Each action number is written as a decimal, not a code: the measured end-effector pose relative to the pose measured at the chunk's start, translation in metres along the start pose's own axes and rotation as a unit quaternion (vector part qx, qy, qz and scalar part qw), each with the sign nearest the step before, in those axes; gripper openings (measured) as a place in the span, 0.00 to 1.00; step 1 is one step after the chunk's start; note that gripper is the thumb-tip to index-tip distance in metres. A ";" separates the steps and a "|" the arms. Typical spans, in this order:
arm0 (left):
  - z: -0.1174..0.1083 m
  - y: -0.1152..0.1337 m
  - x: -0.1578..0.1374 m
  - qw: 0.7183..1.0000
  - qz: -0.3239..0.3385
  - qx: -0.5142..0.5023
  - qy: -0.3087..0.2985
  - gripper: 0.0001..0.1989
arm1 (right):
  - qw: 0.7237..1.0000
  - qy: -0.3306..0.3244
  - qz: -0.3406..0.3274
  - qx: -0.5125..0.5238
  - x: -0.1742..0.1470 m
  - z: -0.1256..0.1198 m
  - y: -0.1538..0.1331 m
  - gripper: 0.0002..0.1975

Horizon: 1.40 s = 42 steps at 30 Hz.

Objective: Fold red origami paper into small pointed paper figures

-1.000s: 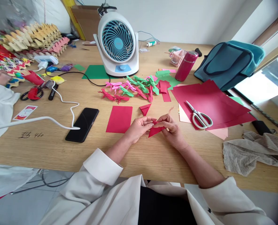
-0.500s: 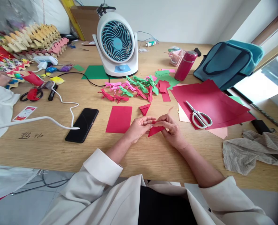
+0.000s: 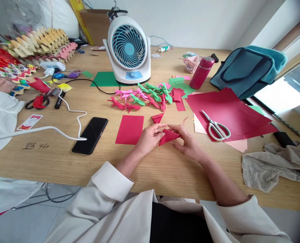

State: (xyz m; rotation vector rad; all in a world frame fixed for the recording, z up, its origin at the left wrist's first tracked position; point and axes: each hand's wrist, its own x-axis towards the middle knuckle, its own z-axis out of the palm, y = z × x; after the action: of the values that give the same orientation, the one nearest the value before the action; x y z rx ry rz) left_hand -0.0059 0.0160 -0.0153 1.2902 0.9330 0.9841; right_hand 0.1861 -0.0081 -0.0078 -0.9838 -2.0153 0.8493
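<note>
In the middle of the table my left hand (image 3: 150, 137) pinches a folded red paper (image 3: 167, 136) between thumb and fingers. The paper is a pointed, roughly triangular shape. My right hand (image 3: 188, 143) is at its right side, fingers touching the far edge and tip, thumb apart below it. Just beyond my hands lies a smaller folded red triangle (image 3: 157, 117). A flat red paper rectangle (image 3: 129, 129) rests left of my left hand. Farther back is a pile of pink, red and green folded paper pieces (image 3: 142, 96).
White scissors (image 3: 217, 127) lie on large red sheets (image 3: 233, 111) at the right. A phone (image 3: 90, 135) with a white cable is at the left. Behind the pile stands a fan (image 3: 129, 50); a red bottle (image 3: 202, 72), blue bag (image 3: 248, 71) and grey cloth (image 3: 274, 165) are rightward.
My right thumb has come away from the folded red paper and my right fingers have spread. My left hand keeps its pinch. The view has shifted slightly.
</note>
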 end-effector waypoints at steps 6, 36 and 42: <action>0.002 -0.002 -0.006 0.992 0.053 0.114 -0.017 0.24 | 0.983 0.053 0.131 0.118 0.003 0.001 0.002 0.17; 0.004 0.001 -0.008 0.984 -0.158 0.019 -0.082 0.12 | 0.951 0.074 0.228 0.197 0.006 0.007 0.009 0.19; 0.005 0.004 -0.009 0.980 -0.173 -0.048 -0.082 0.15 | 0.952 0.076 0.226 0.194 0.006 0.006 0.008 0.19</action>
State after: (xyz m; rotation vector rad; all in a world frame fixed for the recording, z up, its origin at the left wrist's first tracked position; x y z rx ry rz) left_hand -0.0038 0.0061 -0.0108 1.0650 0.9315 0.6331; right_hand 0.1813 -0.0006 -0.0155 -1.2508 -1.4314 1.3098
